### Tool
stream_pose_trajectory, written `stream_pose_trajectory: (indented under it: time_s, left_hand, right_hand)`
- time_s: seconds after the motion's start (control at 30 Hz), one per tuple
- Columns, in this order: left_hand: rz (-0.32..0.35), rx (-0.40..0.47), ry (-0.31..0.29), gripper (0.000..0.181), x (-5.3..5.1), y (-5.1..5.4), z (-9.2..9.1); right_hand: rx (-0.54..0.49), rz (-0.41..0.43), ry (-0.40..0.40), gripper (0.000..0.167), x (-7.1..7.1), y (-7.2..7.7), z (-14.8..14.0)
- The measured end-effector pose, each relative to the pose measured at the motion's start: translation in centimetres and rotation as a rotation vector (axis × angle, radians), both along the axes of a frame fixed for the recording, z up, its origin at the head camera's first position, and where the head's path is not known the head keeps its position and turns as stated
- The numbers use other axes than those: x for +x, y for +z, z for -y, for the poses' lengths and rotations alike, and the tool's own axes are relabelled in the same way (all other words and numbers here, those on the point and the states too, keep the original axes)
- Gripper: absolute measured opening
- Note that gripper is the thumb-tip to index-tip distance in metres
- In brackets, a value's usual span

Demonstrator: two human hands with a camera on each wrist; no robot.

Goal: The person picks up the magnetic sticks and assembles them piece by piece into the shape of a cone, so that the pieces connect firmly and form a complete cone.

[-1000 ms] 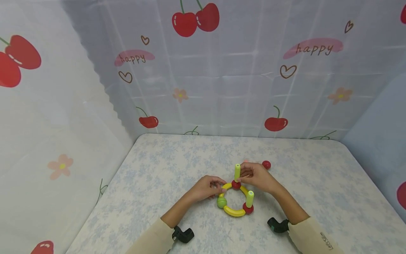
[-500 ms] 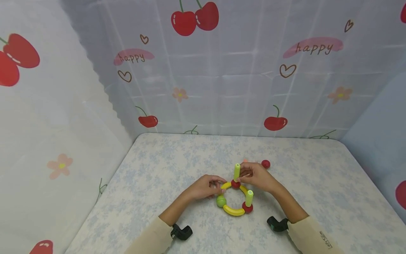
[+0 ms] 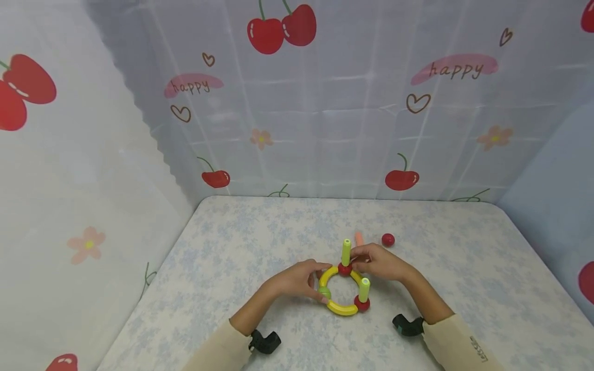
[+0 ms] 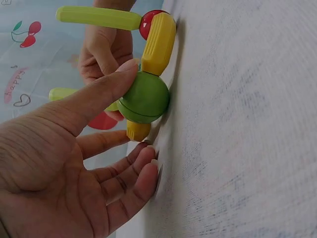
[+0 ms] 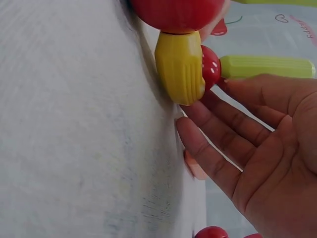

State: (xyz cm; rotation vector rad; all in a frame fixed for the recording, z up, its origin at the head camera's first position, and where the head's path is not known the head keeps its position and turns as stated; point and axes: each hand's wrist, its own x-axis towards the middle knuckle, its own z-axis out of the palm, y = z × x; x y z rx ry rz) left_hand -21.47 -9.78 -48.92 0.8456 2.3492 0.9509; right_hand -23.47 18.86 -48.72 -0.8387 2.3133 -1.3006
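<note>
Left hand (image 3: 297, 279) shifted — touching green ball (image 3: 325, 292)

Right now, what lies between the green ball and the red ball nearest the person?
A curved yellow piece links the green ball to that red ball; head and left wrist views show it.

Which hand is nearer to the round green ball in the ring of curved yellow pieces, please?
Left. The left hand is directly at the round green ball, thumb alongside it; the right hand is across the ring, beside the farther upright light-green ribbed stick.
</note>
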Motion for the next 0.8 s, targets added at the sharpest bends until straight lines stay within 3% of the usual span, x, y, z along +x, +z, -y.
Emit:
stream_pose_trajectory:
  time_s: [0.33, 0.63, 0.8]
  left_hand:
    - [-0.008, -0.012, 0.006, 0.081, -0.2, 0.5, -0.3]
    - [-0.031, -0.053, 0.016, 0.076, -0.5, 0.8, -0.6]
    - [-0.012, -0.026, 0.043, 0.064, -0.8, 0.6, -0.6]
  right_hand:
    - [-0.004, 0.017, -0.050, 0.020, 0.3, -0.4, 0.0]
    - [0.010, -0.050, -0.063, 0.020, 0.7, -0.5, -0.7]
    - [0.064, -0.104, -0.102, 0.018, 1.3, -0.8, -1.2]
